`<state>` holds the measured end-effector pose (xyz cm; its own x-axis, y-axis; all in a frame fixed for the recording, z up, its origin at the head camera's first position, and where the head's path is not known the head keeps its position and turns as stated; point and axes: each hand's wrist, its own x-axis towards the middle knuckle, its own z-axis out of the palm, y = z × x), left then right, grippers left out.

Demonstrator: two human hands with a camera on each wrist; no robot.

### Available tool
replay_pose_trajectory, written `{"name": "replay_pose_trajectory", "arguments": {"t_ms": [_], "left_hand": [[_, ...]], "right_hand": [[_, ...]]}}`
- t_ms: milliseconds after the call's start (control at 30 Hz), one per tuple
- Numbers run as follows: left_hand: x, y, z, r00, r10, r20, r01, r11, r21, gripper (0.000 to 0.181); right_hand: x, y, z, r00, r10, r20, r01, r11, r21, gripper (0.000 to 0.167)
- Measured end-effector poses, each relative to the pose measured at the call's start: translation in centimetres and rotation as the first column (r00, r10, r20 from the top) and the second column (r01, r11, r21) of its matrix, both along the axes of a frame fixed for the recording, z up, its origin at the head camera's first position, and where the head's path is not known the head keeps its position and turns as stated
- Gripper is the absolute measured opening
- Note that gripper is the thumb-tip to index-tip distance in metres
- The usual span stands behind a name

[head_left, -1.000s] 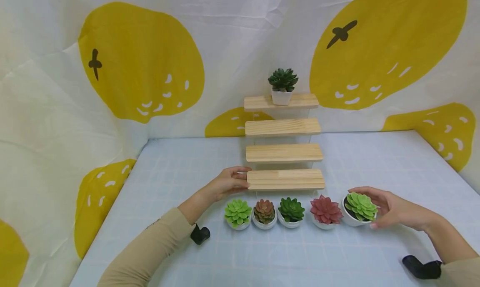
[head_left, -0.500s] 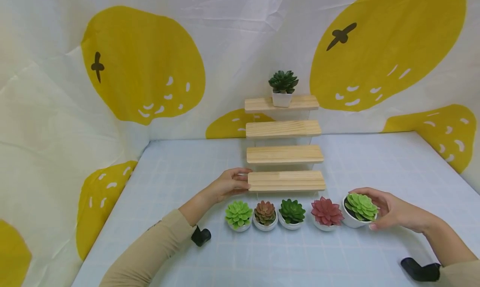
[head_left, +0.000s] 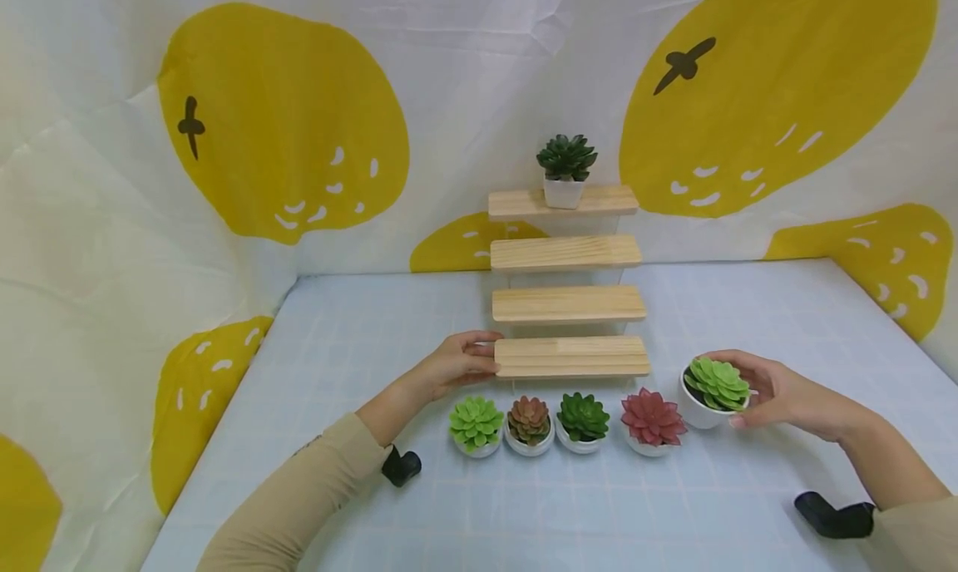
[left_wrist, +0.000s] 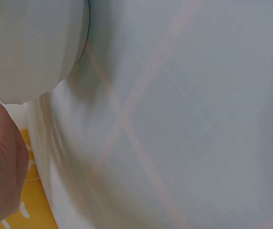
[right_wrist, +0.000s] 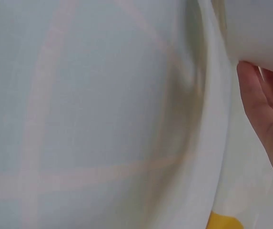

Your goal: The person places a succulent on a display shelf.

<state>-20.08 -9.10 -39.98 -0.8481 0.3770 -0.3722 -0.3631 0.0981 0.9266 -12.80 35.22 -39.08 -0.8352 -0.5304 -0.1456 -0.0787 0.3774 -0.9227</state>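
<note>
My right hand (head_left: 797, 401) grips a white round pot (head_left: 703, 411) holding a light green artificial succulent (head_left: 716, 382), a little above the table at the right. In the right wrist view, fingers (right_wrist: 257, 98) touch the underside of a white pot (right_wrist: 265, 36). My left hand (head_left: 452, 362) holds the left end of the lowest board on a stepped wooden display stand (head_left: 572, 358). A dark green succulent in a white pot (head_left: 565, 193) stands on the top board. A white pot (left_wrist: 26, 47) fills the upper left of the left wrist view.
Before the stand, a row of potted succulents lines the table: light green (head_left: 476, 422), brown-red (head_left: 528, 421), dark green (head_left: 582, 417) and red (head_left: 653, 417). Black wrist devices (head_left: 402, 467) hang at both sleeves. A printed cloth (head_left: 464, 98) backs the table.
My right hand has raised the light green succulent slightly and moved it a little to the left. My left hand stays at the stand.
</note>
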Motion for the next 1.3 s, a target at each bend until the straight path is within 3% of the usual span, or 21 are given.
{"name": "replay_pose_trajectory", "arguments": {"t_ms": [167, 333, 567, 767, 1300], "left_hand": [[0.0, 0.1, 0.0, 1.0, 0.006, 0.006, -0.006, 1.0, 0.003, 0.054], [0.0, 0.1, -0.1, 1.0, 0.008, 0.012, -0.008, 1.0, 0.015, 0.053], [0.0, 0.0, 0.2, 1.0, 0.011, 0.017, -0.011, 1.0, 0.014, 0.053], [0.0, 0.1, 0.3, 1.0, 0.01, 0.018, -0.01, 1.0, 0.004, 0.052], [0.1, 0.1, 0.1, 0.999, 0.022, 0.023, -0.022, 1.0, 0.004, 0.053]], "right_hand": [[-0.5, -0.3, 0.8, 0.999, -0.048, -0.012, 0.048, 0.999, 0.018, 0.06], [-1.1, -0.7, 1.5, 0.992, -0.1, -0.08, 0.106, 0.992, 0.073, 0.061], [-1.9, -1.2, 2.7, 0.972, -0.19, -0.139, 0.206, 0.971, 0.119, 0.062], [-2.6, -1.5, 4.2, 0.954, -0.266, -0.136, 0.286, 0.945, 0.16, 0.067], [-5.1, -5.6, 8.3, 0.932, -0.335, -0.139, 0.354, 0.924, 0.143, 0.073]]}}
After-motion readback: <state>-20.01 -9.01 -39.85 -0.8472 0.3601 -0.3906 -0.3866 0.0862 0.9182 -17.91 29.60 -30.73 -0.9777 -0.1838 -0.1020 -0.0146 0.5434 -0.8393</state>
